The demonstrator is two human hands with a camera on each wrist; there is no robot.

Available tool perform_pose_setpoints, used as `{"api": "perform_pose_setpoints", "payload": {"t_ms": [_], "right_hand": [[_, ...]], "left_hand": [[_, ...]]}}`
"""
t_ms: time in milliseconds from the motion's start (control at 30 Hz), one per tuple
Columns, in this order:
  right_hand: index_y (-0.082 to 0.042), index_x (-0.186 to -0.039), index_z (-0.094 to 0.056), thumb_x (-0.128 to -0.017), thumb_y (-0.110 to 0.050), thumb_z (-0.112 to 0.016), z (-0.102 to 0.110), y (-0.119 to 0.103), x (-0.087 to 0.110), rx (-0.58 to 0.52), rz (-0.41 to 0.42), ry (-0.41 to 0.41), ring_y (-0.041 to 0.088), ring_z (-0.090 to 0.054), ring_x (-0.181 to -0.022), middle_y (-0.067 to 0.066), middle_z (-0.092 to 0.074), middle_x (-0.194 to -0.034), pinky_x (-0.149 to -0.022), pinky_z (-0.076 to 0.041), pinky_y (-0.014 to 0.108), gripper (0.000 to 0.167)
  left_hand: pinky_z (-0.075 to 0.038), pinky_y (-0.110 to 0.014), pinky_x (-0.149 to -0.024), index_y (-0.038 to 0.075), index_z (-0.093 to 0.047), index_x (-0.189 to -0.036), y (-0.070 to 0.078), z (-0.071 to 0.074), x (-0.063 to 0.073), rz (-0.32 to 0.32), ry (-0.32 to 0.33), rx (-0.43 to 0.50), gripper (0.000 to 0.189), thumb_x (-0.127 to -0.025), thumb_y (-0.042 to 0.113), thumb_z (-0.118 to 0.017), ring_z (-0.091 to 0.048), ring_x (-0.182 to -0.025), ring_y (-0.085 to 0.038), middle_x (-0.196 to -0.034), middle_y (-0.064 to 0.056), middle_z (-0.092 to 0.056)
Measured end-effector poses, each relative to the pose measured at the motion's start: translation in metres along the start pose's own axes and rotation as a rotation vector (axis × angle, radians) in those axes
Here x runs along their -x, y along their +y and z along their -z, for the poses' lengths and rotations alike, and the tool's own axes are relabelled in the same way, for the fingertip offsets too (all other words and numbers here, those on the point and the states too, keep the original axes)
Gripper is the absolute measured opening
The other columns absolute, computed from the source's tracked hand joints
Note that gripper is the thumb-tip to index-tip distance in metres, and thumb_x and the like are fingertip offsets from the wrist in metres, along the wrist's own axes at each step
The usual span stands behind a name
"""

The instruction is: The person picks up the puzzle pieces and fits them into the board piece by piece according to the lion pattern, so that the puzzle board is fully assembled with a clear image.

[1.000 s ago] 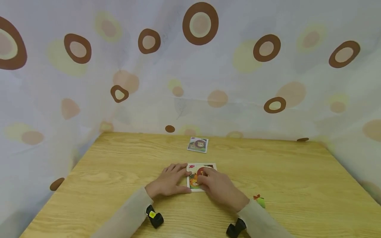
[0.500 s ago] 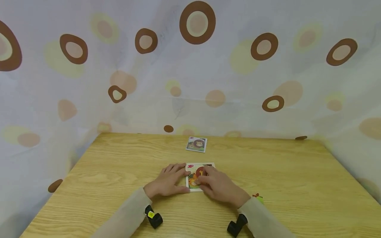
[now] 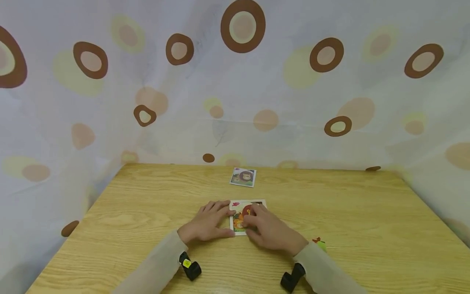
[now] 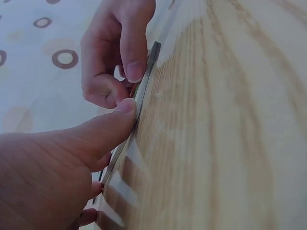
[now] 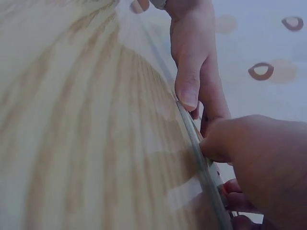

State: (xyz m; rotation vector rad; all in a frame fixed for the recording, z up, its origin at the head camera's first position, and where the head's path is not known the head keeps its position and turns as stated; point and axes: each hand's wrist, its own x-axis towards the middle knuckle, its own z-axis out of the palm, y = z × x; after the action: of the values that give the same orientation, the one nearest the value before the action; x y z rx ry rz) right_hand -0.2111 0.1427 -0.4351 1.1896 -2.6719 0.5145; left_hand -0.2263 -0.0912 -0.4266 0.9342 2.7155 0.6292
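A small white-framed picture puzzle with an orange animal and a red-brown mane lies flat on the table. My left hand spreads along its left side, fingertips at the edge and thumb at the near corner. Over the puzzle's right half, my right hand bends its fingers and pinches a piece at the mane, mostly hidden under them. In the left wrist view, the left thumb presses the thin board edge. The right wrist view shows the right thumb at that board's edge.
Behind the puzzle lies a square lion picture card. A small green and red piece shows beside the right sleeve, partly covered. A patterned cloth rises behind the wooden table.
Both hands stay at the puzzle; the right fingers shift only very slightly over it. The whole view drifts a little as the head moves.
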Motion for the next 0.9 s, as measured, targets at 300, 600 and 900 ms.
{"api": "perform_pose_setpoints", "payload": {"t_ms": [300, 600, 900], "right_hand": [[-0.017, -0.086, -0.066, -0.086, -0.012, -0.069, -0.0029, -0.0011, 0.0, -0.085, 0.003, 0.023, 0.012, -0.037, -0.081, -0.003, -0.042, -0.087, -0.072, -0.035, 0.025, 0.006], [-0.019, -0.081, -0.063, -0.089, -0.015, -0.068, -0.0014, -0.0022, -0.0046, -0.058, -0.022, 0.023, 0.012, -0.037, -0.08, -0.002, -0.043, -0.086, -0.069, -0.035, 0.023, 0.01], [-0.015, -0.089, -0.069, -0.089, -0.015, -0.069, 0.0054, -0.0037, 0.0009, -0.102, -0.019, -0.019, 0.016, -0.046, -0.09, 0.001, -0.052, -0.1, -0.079, -0.043, 0.034, 0.001]], "left_hand": [[-0.025, -0.058, -0.108, 0.016, -0.051, -0.14, -0.0005, 0.0006, 0.0006, -0.005, -0.012, -0.019, 0.06, -0.09, 0.048, -0.063, -0.027, -0.139, -0.036, -0.155, -0.011, -0.029], [-0.023, -0.058, -0.109, 0.018, -0.051, -0.14, -0.0028, 0.001, 0.0006, 0.01, -0.008, -0.016, 0.061, -0.089, 0.048, -0.063, -0.026, -0.139, -0.035, -0.155, -0.01, -0.029], [-0.024, -0.058, -0.109, 0.017, -0.051, -0.14, 0.0022, 0.001, -0.0003, 0.002, -0.018, -0.017, 0.061, -0.089, 0.049, -0.063, -0.027, -0.139, -0.035, -0.155, -0.01, -0.03]]}}
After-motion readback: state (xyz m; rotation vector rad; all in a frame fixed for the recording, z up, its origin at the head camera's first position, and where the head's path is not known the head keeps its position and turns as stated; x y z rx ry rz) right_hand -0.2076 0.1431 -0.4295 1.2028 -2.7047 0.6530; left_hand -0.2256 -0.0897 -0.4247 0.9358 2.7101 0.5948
